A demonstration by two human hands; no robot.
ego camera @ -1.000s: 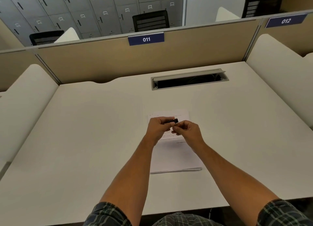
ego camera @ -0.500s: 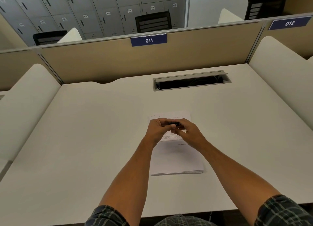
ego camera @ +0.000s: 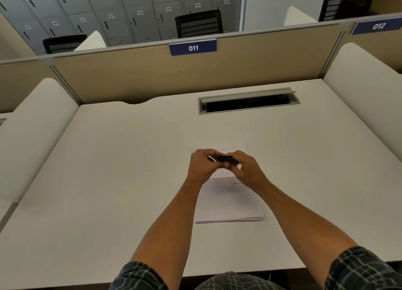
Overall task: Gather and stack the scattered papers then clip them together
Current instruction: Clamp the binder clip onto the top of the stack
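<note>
both hands, left hand (ego camera: 202, 166) and right hand (ego camera: 247, 169), pinch a small black binder clip (ego camera: 225, 159) in their grip above the white paper stack (ego camera: 228, 205) lying squared on the pale worktop (ego camera: 108, 170); a grey open cable tray (ego camera: 248, 102) sits well beyond.

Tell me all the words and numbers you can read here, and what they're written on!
"011": white digits on the blue sign on the desk divider.
"012": blue sign on the next divider to the right.
"029", "030", "031", "032": small tags on the grey lockers, just readable; the tags further left are too blurred.
Printed lines on the stack of papers: too small to read.
Black clip held by both hands: no text visible.
</note>
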